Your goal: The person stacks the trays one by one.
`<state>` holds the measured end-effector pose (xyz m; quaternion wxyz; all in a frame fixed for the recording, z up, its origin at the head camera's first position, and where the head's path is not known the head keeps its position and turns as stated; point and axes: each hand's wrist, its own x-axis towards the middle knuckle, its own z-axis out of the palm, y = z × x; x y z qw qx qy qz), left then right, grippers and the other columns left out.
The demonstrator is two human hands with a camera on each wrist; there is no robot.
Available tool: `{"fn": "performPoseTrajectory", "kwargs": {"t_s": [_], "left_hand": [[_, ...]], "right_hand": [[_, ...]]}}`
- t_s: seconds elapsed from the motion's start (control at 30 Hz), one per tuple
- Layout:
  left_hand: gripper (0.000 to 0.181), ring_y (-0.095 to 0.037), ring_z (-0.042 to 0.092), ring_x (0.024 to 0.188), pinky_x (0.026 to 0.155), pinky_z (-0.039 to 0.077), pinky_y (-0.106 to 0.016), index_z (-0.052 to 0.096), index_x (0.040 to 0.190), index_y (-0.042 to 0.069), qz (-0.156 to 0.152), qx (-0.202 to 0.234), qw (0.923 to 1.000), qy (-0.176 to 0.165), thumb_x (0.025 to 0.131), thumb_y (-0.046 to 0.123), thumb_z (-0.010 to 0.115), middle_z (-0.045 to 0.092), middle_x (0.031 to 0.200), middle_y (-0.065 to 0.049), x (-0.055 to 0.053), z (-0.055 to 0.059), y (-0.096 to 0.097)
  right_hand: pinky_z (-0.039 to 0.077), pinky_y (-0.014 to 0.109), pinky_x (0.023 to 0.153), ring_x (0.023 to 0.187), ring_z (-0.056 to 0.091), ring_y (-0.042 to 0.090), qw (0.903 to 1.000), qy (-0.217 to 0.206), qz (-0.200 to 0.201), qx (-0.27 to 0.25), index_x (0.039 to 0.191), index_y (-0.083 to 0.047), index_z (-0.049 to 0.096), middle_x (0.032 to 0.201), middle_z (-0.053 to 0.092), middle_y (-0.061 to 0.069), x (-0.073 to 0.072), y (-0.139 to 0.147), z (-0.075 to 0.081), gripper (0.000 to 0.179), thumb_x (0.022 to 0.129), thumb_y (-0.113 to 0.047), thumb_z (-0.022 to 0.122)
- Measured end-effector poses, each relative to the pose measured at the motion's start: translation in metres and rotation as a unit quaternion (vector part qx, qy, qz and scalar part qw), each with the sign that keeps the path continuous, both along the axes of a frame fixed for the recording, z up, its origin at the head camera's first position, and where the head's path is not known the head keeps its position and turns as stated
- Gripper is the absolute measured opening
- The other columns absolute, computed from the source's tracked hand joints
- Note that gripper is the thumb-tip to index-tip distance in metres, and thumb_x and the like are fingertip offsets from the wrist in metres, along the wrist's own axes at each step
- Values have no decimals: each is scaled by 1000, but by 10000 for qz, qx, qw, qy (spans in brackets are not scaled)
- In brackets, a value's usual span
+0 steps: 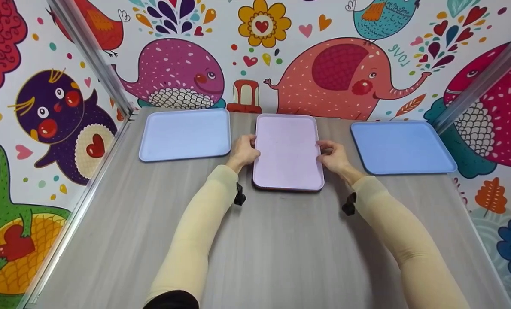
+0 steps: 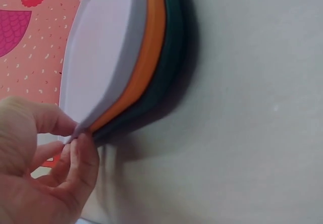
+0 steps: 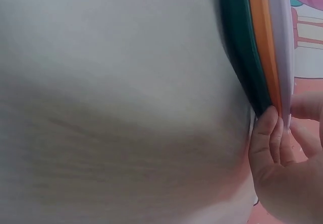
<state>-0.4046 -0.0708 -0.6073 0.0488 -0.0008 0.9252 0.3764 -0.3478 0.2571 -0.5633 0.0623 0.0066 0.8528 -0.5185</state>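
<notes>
A lilac tray (image 1: 287,150) lies on top of a stack in the middle of the table, with an orange tray (image 2: 154,37) and a dark green tray (image 2: 174,42) beneath it. At the stack's left side my left hand (image 1: 244,151) pinches the lilac rim, thumb above and fingers below. My right hand (image 1: 335,158) pinches the opposite rim. In the right wrist view its thumb is on the lilac side, and its fingertips (image 3: 267,120) curl at the edges of the orange and green trays.
A pale blue tray (image 1: 186,134) lies at the back left of the grey table (image 1: 281,253), and a deeper blue tray (image 1: 403,147) at the back right. Printed cartoon walls (image 1: 255,60) with metal posts (image 1: 96,60) enclose the back and sides.
</notes>
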Motion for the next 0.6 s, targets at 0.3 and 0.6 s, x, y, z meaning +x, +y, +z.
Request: {"fn": "performPoseTrajectory", "kwargs": {"t_s": [0.3, 0.6], "left_hand": [[66, -27, 70, 125, 113, 59, -45, 67, 155, 10, 28, 25, 9999, -135, 89, 8, 69, 78, 134, -10, 6, 7, 3], [52, -22, 73, 112, 91, 64, -36, 75, 141, 11, -68, 401, 9991, -146, 90, 13, 70, 79, 126, -8, 3, -1, -17]], "right_hand": [[51, 19, 86, 128, 59, 33, 9996, -242, -32, 155, 156, 2, 61, 147, 58, 28, 3, -1, 6, 58, 98, 6, 65], [53, 14, 73, 108, 63, 21, 9988, 82, -485, 14, 144, 7, 68, 138, 65, 29, 4, -14, 19, 47, 97, 3, 67]]}}
